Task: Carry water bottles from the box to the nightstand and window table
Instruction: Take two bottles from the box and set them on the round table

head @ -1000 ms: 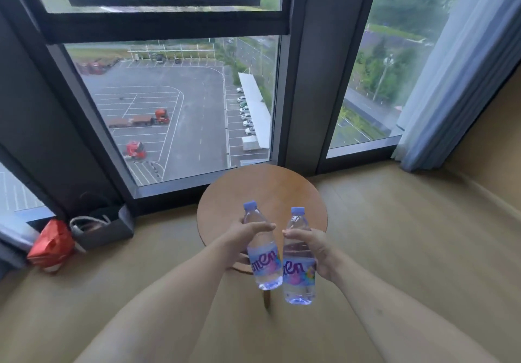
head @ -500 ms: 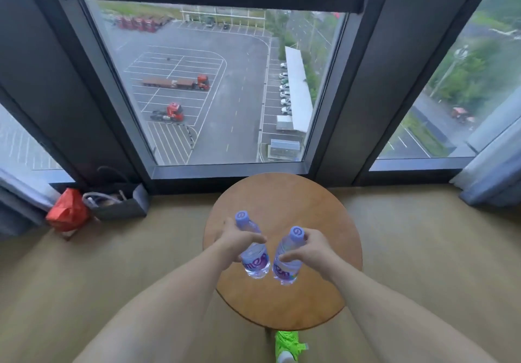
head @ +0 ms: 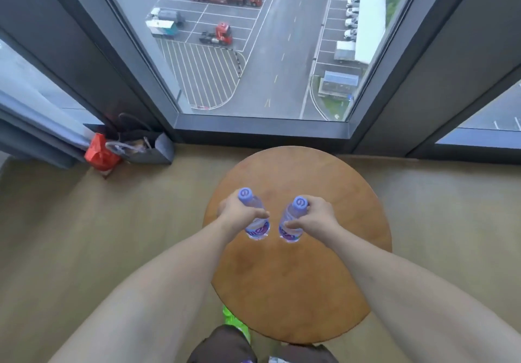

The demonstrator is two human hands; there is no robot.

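fingers curled round two bottles over the table

fingers (head: 258, 213) of the left hand (head: 236, 212) curl round the left bottle (head: 256, 223), thumb lying across its near side, and the fingers (head: 293, 224) of the right hand (head: 317, 216) wrap the right bottle (head: 290, 226) the same way, thumb stretched along the label. both bottles are clear plastic with blue caps and purple labels, standing about upright, seen almost from above. they sit side by side over the middle of the table (head: 296, 286), apart from each other with a narrow gap of wood showing between them. whether their bases touch the table top cannot be told from this angle.

the table is round, brown wood, and stands just in front of the window (head: 253, 52), its far edge close to the dark frame. both bare forearms reach in over its near edge.

left of the table, against the window frame, a grey bag (head: 143, 148) with handles rests on the floor (head: 84, 221), with a red bag (head: 100, 154) touching its left side. further left hangs a grey-blue curtain (head: 36, 120). below the table's near edge a bright green shoe (head: 234, 320) shows, partly under dark clothing. through the window, far down, lie a parking lot with red trucks and rows of parked cars.
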